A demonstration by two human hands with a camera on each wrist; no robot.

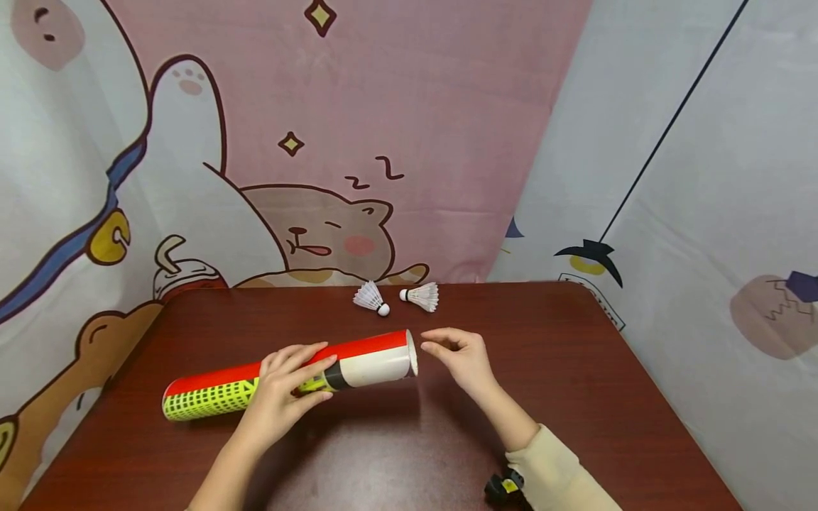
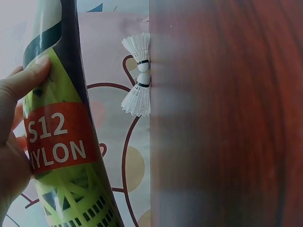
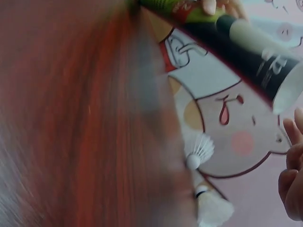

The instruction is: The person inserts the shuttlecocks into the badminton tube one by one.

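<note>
A long shuttlecock tube (image 1: 377,360), red, yellow-green and white, is tilted above the table with its right end higher. My left hand (image 1: 276,394) grips it around the middle, fingers over the top and thumb on the near side. "S12 NYLON" lettering shows on the tube (image 2: 61,135) in the left wrist view. Just right of the tube's pale round end is my right hand (image 1: 469,363), with nothing visible between its bent fingers and thumb. In the right wrist view, that hand (image 3: 294,175) appears at the right edge, below the tube's end.
Two white shuttlecocks, one on the left (image 1: 368,296) and one on the right (image 1: 423,297), lie near the back edge of the brown table (image 1: 543,341). A black object (image 1: 501,488) sits beside the right sleeve. Behind the table hangs a cartoon-printed cloth (image 1: 447,142).
</note>
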